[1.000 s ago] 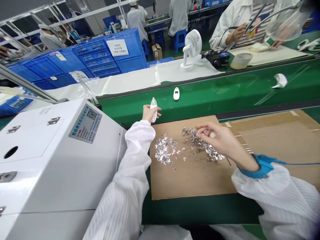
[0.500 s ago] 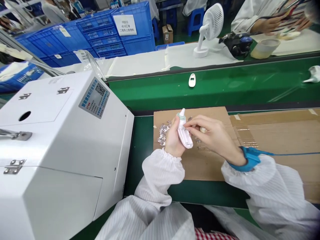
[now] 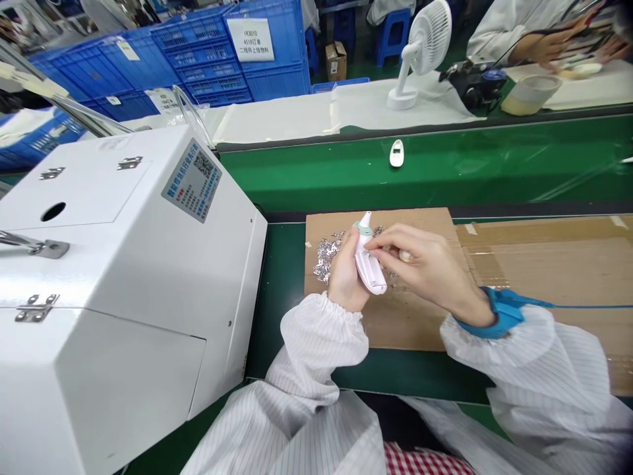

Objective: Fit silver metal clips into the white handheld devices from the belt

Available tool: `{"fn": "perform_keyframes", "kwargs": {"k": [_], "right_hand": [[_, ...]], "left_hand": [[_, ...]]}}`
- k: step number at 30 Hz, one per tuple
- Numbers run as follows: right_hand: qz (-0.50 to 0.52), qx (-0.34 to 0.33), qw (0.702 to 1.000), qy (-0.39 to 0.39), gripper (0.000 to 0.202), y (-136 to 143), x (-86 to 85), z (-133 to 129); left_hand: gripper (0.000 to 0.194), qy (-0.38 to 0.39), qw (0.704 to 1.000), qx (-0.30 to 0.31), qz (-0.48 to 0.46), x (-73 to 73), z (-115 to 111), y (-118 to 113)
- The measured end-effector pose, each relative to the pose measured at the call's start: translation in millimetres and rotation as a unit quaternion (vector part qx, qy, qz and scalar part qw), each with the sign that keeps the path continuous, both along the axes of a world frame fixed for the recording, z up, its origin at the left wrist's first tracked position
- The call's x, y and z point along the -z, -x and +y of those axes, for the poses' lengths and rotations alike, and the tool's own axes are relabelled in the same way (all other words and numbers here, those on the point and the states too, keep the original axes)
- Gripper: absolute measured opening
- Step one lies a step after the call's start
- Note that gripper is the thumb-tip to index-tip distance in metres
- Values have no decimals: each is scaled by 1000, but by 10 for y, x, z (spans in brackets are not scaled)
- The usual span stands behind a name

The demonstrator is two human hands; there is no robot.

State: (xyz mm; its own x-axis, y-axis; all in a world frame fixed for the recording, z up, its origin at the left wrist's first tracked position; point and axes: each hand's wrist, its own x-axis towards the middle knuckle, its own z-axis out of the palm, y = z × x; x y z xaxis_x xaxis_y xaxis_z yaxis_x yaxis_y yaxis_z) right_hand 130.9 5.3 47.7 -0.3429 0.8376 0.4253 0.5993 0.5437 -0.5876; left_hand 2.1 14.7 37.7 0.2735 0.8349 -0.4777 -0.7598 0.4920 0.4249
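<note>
A white handheld device (image 3: 372,272) with a pale green collar and a narrow tip pointing up rests in my left hand (image 3: 345,277), whose fingers wrap its left side. My right hand (image 3: 420,260), with a blue band at the wrist, pinches at the device's upper body near the collar; whatever lies between thumb and forefinger is too small to make out. A small pale round piece shows among the curled fingers of that hand. Small shiny metal parts (image 3: 324,258) lie in a pile on the cardboard (image 3: 395,323), left of and partly behind my hands.
At the left stands a large white machine (image 3: 163,284). Beyond the cardboard, a green conveyor (image 3: 316,173) carries a small white part (image 3: 396,154). A white fan (image 3: 403,95), a bowl (image 3: 531,95) and another person's hands are across it. Blue crates (image 3: 271,79) are stacked behind.
The view has shifted slightly. The small white part on the green conveyor has moved right, and the white object at the far right has almost left the view. Both hands keep their hold.
</note>
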Motion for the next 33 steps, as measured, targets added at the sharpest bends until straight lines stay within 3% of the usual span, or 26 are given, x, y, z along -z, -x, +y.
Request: {"fn": "perform_keyframes", "kwargs": {"k": [7,15,27,33], "right_hand": [[-31,8,999,-39,14,22,36,-30],[-33,8,999,-3,11,-54,-47,-45],[-101,4,994,-35,23,-35,16,-81],[-110,10,993,-47,28,-134,-28,-118]], "left_hand": [[29,27,1000,7,-12,-19,-42,-39],[26,-5,1000,12,2,58,-37,-42],[34,44,999,3,-11,-67,-85,-63],[26,49,999,-9,-4,-26,-44,-43]]}}
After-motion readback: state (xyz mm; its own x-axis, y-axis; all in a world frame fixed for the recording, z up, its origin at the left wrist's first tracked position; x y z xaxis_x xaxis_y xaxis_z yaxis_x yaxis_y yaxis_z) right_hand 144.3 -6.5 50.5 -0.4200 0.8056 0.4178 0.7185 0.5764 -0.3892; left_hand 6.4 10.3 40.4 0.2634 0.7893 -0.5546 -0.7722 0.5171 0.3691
